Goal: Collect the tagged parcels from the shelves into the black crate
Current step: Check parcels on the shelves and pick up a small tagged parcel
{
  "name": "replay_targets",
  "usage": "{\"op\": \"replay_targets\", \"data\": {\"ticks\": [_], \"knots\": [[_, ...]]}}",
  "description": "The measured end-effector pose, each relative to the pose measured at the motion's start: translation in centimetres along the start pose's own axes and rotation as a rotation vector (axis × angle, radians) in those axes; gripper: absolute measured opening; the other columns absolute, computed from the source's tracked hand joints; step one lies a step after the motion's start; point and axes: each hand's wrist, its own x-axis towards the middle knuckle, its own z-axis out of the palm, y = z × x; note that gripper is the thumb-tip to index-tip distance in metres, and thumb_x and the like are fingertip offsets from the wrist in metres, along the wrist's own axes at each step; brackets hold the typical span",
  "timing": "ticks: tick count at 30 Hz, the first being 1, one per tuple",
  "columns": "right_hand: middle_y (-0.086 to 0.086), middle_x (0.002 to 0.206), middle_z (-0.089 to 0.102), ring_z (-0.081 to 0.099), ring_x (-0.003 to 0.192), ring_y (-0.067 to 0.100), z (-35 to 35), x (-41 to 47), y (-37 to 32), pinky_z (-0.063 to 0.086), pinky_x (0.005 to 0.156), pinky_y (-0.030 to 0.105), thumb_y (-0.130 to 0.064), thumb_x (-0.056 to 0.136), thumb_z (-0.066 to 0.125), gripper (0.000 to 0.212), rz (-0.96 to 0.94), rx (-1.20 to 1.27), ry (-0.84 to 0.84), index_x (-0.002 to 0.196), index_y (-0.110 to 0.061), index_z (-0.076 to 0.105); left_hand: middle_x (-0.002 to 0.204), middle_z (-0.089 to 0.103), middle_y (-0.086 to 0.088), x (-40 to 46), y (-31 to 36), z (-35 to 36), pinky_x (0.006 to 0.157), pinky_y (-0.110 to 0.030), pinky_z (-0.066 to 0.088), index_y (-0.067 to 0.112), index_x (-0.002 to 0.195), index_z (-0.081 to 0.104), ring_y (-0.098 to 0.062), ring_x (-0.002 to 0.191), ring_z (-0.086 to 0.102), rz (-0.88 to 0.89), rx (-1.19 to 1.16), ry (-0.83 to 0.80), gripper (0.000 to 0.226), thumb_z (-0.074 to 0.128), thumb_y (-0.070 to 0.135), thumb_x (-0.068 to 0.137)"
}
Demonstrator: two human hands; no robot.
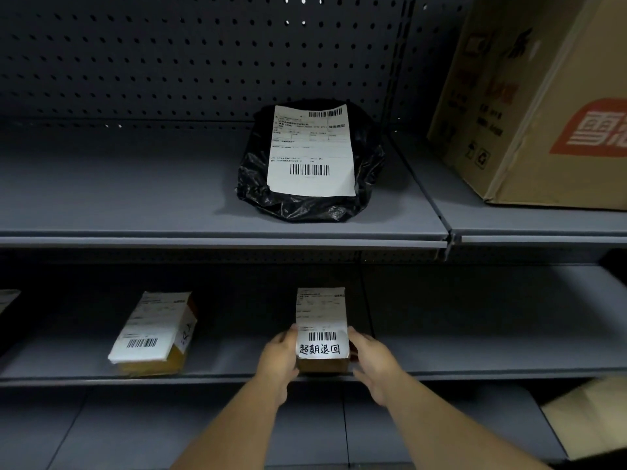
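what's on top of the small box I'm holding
A white shipping label with a barcode and handwritten characters covers the top of the small box. Whatever lies under the label is hidden.

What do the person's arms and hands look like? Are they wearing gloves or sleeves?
No gloves and no sleeves show. The left hand and the right hand are both bare, with no rings visible, and both forearms are bare all the way down to the bottom edge of the picture. No watch, bracelet or wristband shows on either wrist, and there are no marks or tags on them.
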Motion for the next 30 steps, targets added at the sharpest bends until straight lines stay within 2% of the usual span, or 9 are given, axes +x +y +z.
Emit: {"op": "replay_targets", "data": {"ticks": [3, 7, 10, 12, 16, 21, 24, 27, 30], "knots": [[-0.001, 0.090, 0.067, 0.062, 0.079, 0.010, 0.2, -1.1, 0.1, 0.044, 0.060, 0.020, -0.031, 0.095, 0.053, 0.015, -0.027, 0.075, -0.009, 0.103, -0.018, 0.054, 0.090, 0.070, 0.002, -1.0, 0.0, -0.6, 0.059, -0.023, 0.046, 0.024, 0.109, 0.058, -0.012, 0.083, 0.064, 0.030, 0.002, 0.012, 0.018, 0.053, 0.033, 0.094], [0.005, 0.095, 0.071, 0.066, 0.084, 0.016, 0.3, -3.0, 0.2, 0.046, 0.058, 0.022, -0.028, 0.093, 0.057, 0.019, -0.054, 0.102, -0.011, 0.105, -0.013, 0.058, 0.090, 0.069, 0.004, -2.6, 0.0, -1.4, 0.060, -0.025, 0.047, 0.027, 0.109, 0.058, -0.011, 0.083, 0.064, 0.052, 0.012, 0.017, 0.015, 0.054, 0.024, 0.095], [0.007, 0.099, 0.072, 0.065, 0.093, 0.019, 0.2, -3.9, 0.6, 0.046, 0.077, 0.027, -0.029, 0.091, 0.060, 0.020, -0.058, 0.137, -0.020, 0.102, -0.012, 0.058, 0.094, 0.070, 0.003, -4.0, -0.1, -1.9, 0.067, -0.028, 0.048, 0.029, 0.106, 0.058, -0.014, 0.088, 0.064, 0.059, 0.044, 0.004, 0.014, 0.054, 0.024, 0.094], [0.005, 0.098, 0.073, 0.064, 0.097, 0.020, 0.0, -4.5, 1.0, 0.041, 0.089, 0.034, -0.028, 0.090, 0.061, 0.019, -0.057, 0.148, -0.022, 0.100, -0.013, 0.058, 0.095, 0.070, 0.003, -4.7, -0.1, -2.1, 0.074, -0.030, 0.047, 0.030, 0.107, 0.058, -0.014, 0.090, 0.064, 0.069, 0.065, -0.013, 0.014, 0.054, 0.024, 0.094], [0.004, 0.095, 0.074, 0.067, 0.093, 0.018, -0.4, -5.6, 1.7, 0.046, 0.075, 0.030, -0.026, 0.088, 0.064, 0.018, -0.069, 0.203, -0.011, 0.098, -0.013, 0.058, 0.091, 0.071, 0.008, -6.0, -0.3, -2.3, 0.081, -0.033, 0.048, 0.035, 0.097, 0.059, -0.010, 0.089, 0.064, 0.106, 0.112, -0.049, 0.012, 0.055, 0.024, 0.093], [0.005, 0.102, 0.073, 0.065, 0.100, 0.022, -1.0, -7.1, 3.0, 0.045, 0.098, 0.043, -0.021, 0.085, 0.068, 0.028, -0.060, 0.271, 0.008, 0.110, -0.019, 0.057, 0.088, 0.074, 0.010, -7.5, -0.8, -2.5, 0.072, -0.028, 0.050, 0.035, 0.091, 0.062, -0.010, 0.091, 0.067, 0.133, 0.145, -0.091, 0.013, 0.056, 0.024, 0.093], [0.009, 0.104, 0.072, 0.065, 0.101, 0.025, -1.7, -8.2, 3.4, 0.042, 0.103, 0.047, -0.020, 0.084, 0.069, 0.030, -0.067, 0.285, 0.032, 0.111, -0.017, 0.057, 0.089, 0.075, 0.009, -8.2, -0.9, -2.2, 0.074, -0.029, 0.051, 0.035, 0.092, 0.063, -0.011, 0.091, 0.067, 0.150, 0.180, -0.117, 0.012, 0.057, 0.025, 0.092], [0.010, 0.103, 0.073, 0.065, 0.101, 0.027, -2.7, -9.2, 3.3, 0.044, 0.101, 0.047, -0.022, 0.084, 0.069, 0.029, -0.098, 0.282, 0.073, 0.109, -0.013, 0.057, 0.088, 0.074, 0.010, -8.4, -0.7, -1.4, 0.079, -0.029, 0.053, 0.033, 0.093, 0.064, -0.010, 0.089, 0.068, 0.182, 0.228, -0.147, 0.010, 0.057, 0.026, 0.092], [0.010, 0.098, 0.074, 0.068, 0.096, 0.026, -4.1, -10.4, 3.0, 0.052, 0.085, 0.041, -0.024, 0.085, 0.068, 0.026, -0.153, 0.301, 0.118, 0.106, -0.011, 0.058, 0.088, 0.070, 0.017, -8.6, -0.1, -0.1, 0.077, -0.022, 0.047, 0.029, 0.092, 0.067, -0.003, 0.087, 0.062, 0.324, 0.381, -0.108, 0.012, 0.056, 0.032, 0.092]]}}
